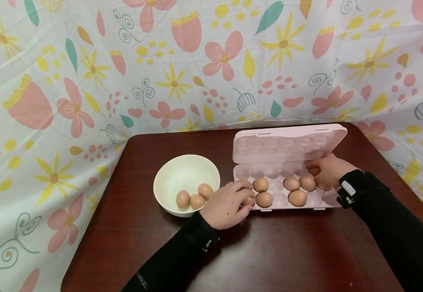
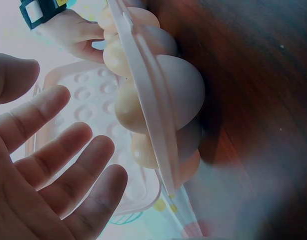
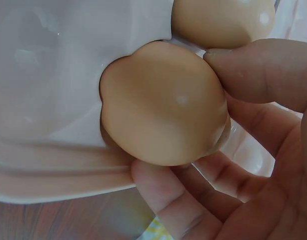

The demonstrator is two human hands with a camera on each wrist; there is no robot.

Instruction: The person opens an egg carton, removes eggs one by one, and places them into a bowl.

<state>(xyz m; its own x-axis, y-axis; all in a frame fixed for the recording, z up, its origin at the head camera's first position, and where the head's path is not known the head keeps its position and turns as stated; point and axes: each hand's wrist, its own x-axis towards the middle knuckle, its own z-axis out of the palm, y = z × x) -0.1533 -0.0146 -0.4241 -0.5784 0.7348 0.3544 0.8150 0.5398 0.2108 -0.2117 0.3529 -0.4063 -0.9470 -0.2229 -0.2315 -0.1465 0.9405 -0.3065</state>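
Egg [image 3: 163, 107] at the right end of the carton [image 1: 280, 199] lies in the grip of the right hand [image 1: 331, 169], thumb and fingers curled round it; its long axis I can't tell. The left hand [image 1: 228, 205], fingers loosely spread, grips nothing at the carton's left end. Left of the partly filled carton, a bowl [image 1: 185, 168] holds three eggs [image 1: 197, 201].
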